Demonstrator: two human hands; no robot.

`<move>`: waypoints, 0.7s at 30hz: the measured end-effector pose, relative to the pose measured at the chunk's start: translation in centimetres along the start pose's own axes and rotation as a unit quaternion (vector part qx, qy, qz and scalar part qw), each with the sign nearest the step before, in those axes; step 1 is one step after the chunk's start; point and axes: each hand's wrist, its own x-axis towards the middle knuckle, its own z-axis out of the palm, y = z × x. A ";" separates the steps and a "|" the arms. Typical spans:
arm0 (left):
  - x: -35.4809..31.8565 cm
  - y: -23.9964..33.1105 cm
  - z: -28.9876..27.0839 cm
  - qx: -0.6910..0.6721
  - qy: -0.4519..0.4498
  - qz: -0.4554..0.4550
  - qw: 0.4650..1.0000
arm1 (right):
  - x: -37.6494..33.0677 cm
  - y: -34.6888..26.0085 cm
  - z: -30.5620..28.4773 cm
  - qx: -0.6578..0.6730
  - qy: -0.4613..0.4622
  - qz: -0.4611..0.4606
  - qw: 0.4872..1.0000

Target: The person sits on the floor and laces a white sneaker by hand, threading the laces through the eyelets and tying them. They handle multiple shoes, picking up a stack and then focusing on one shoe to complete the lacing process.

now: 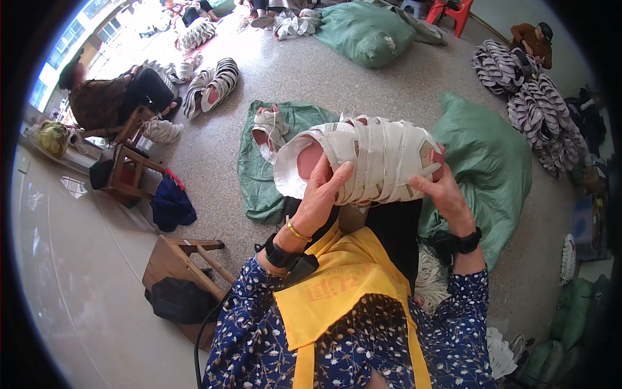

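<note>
I hold a white shoe upper with wide woven straps and a pink lining (363,159) up in front of me, lying on its side. My left hand (322,198) grips its heel end from below, thumb on the straps. My right hand (440,191) holds the toe end at the right. Both wrists wear black bands, and the left also has a gold bracelet. A yellow apron (343,285) covers my lap over blue flowered sleeves.
A green sack (259,168) on the speckled floor holds another white shoe (269,133). A bigger green sack (492,162) lies to the right. Stacks of shoes (538,107) sit far right and far left. Wooden stools (184,259) stand at left, and a seated person (110,97) works nearby.
</note>
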 end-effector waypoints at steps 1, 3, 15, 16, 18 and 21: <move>0.0 -0.3 -0.4 -0.002 0.003 -0.005 1.000 | 0.0 0.2 0.1 0.030 0.006 -0.001 1.000; 0.0 -0.2 -0.6 -0.001 0.013 -0.009 1.000 | 0.6 0.9 0.3 0.090 0.012 -0.004 0.996; 1.0 -2.2 -0.7 0.117 0.026 0.105 0.987 | 0.4 3.2 -0.6 0.123 0.050 -0.022 0.991; 1.0 -2.1 -0.7 0.155 0.029 0.114 0.981 | 0.3 3.3 -0.5 0.134 0.055 -0.018 0.989; 1.2 -1.9 -0.8 0.197 0.026 0.128 0.972 | 0.6 3.1 -0.1 0.147 0.054 -0.007 0.988; 1.7 -1.3 -1.0 0.200 -0.008 0.141 0.970 | 0.8 2.7 -0.1 0.144 0.066 -0.010 0.987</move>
